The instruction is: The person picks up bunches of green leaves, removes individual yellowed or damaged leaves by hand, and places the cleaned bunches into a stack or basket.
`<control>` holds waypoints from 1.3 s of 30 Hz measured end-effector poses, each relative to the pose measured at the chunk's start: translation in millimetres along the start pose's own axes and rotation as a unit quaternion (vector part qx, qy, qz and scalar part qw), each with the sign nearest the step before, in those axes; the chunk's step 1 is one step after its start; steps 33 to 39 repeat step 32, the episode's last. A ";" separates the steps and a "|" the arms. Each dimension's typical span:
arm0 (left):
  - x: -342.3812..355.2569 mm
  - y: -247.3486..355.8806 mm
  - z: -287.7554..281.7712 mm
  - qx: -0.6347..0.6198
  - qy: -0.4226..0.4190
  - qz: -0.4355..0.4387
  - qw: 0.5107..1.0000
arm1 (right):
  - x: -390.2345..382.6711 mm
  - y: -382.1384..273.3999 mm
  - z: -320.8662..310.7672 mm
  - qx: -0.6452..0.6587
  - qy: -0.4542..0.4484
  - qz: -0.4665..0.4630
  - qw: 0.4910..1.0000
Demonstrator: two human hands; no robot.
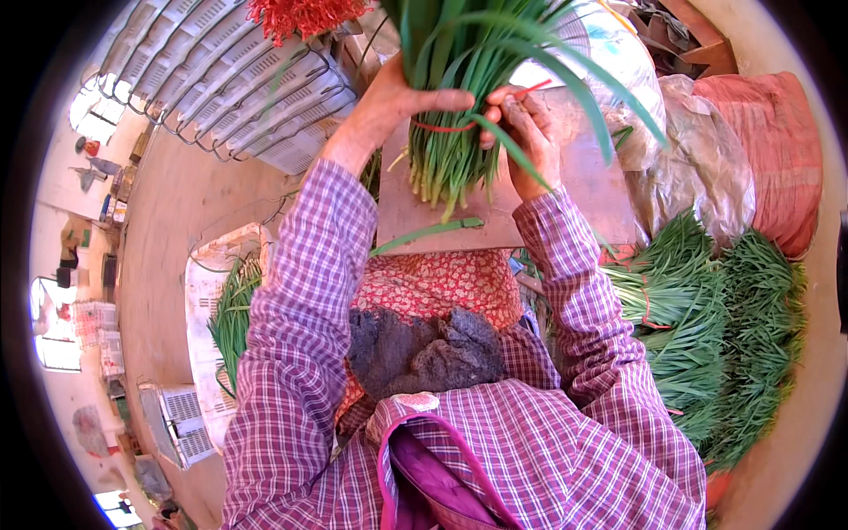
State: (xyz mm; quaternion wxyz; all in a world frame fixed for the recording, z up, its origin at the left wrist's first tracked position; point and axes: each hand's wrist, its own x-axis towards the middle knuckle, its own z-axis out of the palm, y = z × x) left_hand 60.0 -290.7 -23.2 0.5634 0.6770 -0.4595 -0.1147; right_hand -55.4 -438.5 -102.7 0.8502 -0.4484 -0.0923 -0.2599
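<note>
A thick bunch of garlic chives [439, 168] stands over the board, with leaves up and pale cut stems down. My left hand [389, 102] is closed around its left side, thumb stretched across the front. A thin red tie [435, 127] runs around the stems just below that thumb. On the bunch's right side, my right hand [528, 132] has its fingers pinched together on the tie, and a loose red end sticks out above them. Some long leaves droop over my right hand and partly cover it.
Under the bunch is a flat board [565, 225] with a loose leaf [433, 235] near its front edge. Red ties [305, 18] and stacked white crates [221, 75] are at far left. Tied chive bundles [680, 327] lie right, below an orange sack [760, 159]. A crate [201, 300] holds chives left.
</note>
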 end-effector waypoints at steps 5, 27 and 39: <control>42.5 50.4 10.0 -0.015 -0.180 -0.086 0.980 | -34.3 -23.1 18.9 -0.014 0.050 -0.095 0.994; -75.1 -26.5 48.3 0.547 -0.096 -0.001 0.831 | 15.6 -14.6 -8.9 -0.273 -0.027 0.129 0.953; -45.5 -29.0 58.3 0.574 -0.186 -0.074 0.794 | 47.8 20.7 -58.0 -0.078 0.026 0.245 0.966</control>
